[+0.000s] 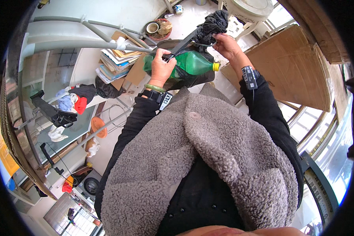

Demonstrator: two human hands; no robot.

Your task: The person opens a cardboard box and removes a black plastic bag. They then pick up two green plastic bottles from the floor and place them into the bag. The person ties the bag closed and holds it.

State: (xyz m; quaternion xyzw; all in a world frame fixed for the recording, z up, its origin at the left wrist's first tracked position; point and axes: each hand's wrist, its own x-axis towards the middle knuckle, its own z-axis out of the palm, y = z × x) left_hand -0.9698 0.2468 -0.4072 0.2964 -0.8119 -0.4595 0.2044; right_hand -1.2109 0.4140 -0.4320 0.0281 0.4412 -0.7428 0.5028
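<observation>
My left hand (162, 67) is closed, thumb and fingers round a black strip, perhaps a strap (182, 48), that runs up to a crumpled black plastic bag (213, 26). A large green plastic bottle (192, 63) with a yellow cap (216, 67) lies on its side just beyond my lap. Its cap points right, and my left hand covers part of its body. My right hand (226, 46) pinches the edge of the black bag, beside a thin pale loop. Dark material lies beneath the bottle; I cannot make out what it is.
Stacked papers and cardboard (118, 63) stand left of my hands, by a grey metal rail (86, 46). A large cardboard sheet (287, 67) leans on the right. Beyond are a plant pot (159, 29), a blue-white cup (179, 9) and a round pale table (249, 8).
</observation>
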